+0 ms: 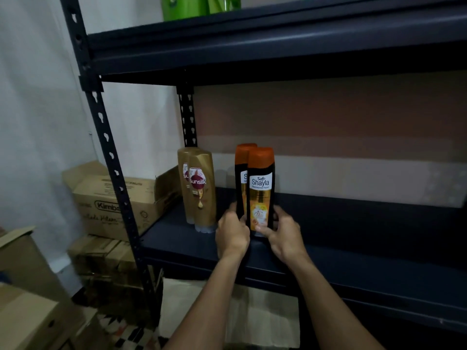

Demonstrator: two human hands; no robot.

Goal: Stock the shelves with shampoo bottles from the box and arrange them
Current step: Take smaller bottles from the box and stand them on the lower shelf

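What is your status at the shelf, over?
Left hand and right hand grip the two Safi Shayla bottles low, upright on the shelf. Two Sunsilk bottles stand apart to their left. Nothing in the way.

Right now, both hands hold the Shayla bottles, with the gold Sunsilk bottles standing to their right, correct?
No: the head view shows the gold Sunsilk bottles to the left of the Shayla bottles, which the left hand and right hand hold.

Glossy plastic bottles [261,190] stand on a matt painted-metal shelf [353,238].
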